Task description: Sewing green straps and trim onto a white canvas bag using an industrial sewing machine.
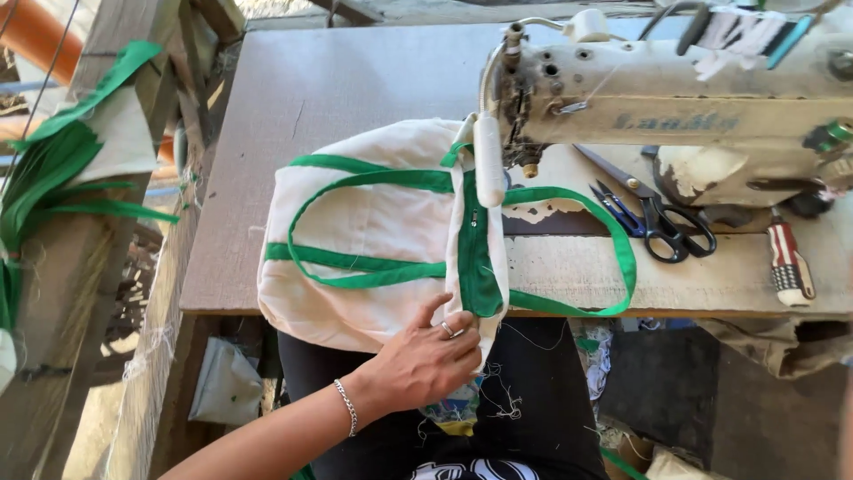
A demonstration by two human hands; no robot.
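Left hand pinching the cream bag at its green-trimmed seam, over the table's near edge; right hand out of view. Bag lying under the sewing machine head (scissors beside it). Likely risk: loose green strap snagging under the needle

Left hand with silver ring, thin silver chain bracelet, bare forearm, black trousers, black top with white print
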